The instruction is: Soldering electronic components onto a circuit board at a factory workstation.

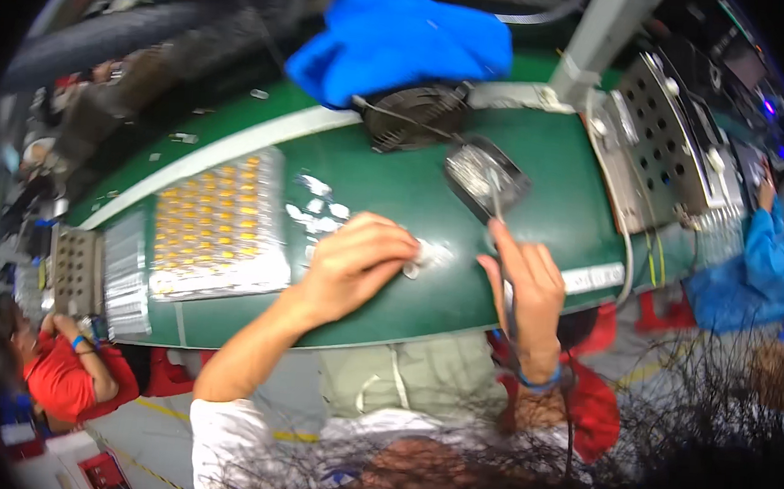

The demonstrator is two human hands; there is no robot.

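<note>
My left hand (pixel 354 265) is closed in a pinch over the green bench, holding a small whitish part (pixel 412 269) whose kind is too blurred to tell. A soldering iron (pixel 497 197) is gripped in my right hand (pixel 532 286), its cable trailing back past the wrist. The iron's tip reaches over a small black tray (pixel 478 207) with silvery, crumpled-looking material in it. Several small shiny pieces (pixel 317 210) lie just beyond my left hand. To their left sits a clear tray (pixel 272 272) with rows of yellow-orange parts.
Behind the black tray stands a round dark fan (pixel 414 117), with a blue cloth (pixel 406 46) above it. A perforated metal box (pixel 659 127) and a post (pixel 597 45) stand at the right back. Co-workers sit at the left (pixel 69 372) and right (pixel 764 252).
</note>
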